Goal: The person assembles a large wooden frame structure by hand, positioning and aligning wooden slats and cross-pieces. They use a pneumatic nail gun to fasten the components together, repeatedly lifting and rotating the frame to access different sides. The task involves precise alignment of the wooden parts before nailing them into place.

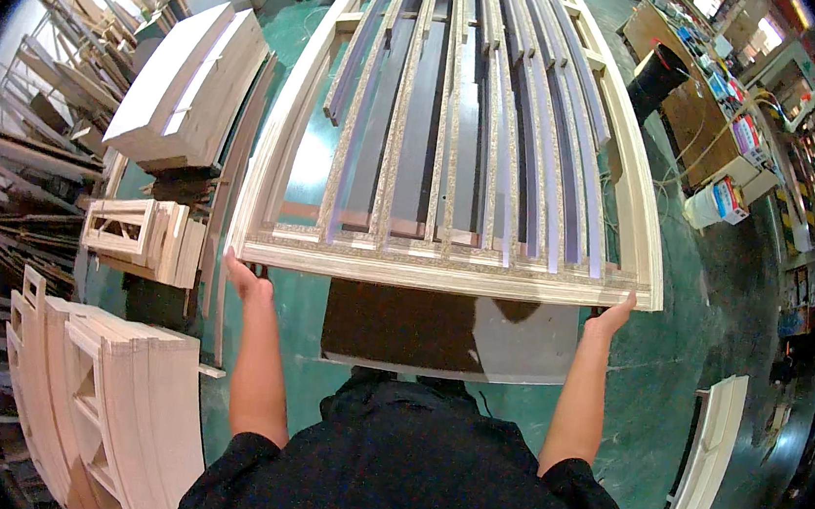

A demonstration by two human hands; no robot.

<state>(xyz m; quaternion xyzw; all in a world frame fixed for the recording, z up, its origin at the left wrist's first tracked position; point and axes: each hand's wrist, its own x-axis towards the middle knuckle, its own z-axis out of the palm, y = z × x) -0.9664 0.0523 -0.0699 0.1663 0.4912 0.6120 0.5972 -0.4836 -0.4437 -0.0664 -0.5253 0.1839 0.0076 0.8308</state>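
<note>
A large pale wooden frame (445, 277) stretches away in front of me, with its near rail crossing between my two arms. Long chipboard strips (398, 121) lie lengthwise over it, several of them with purplish-grey faces. My left hand (250, 279) grips the near left corner, thumb up along the side and the other fingers mostly hidden beneath the rail. At the near right corner, my right hand (611, 317) holds the rail from below in the same way. Under the near rail a flat dark board (400, 327) shows, partly in shadow.
Stacked white panels (174, 85) stand to the left, with small wooden frames (142, 239) nearer and larger stacked frames (133, 405) at lower left. Loose timber (26, 188) piles along the left wall. A black bin (658, 77) and a cluttered workbench (691, 115) are at right.
</note>
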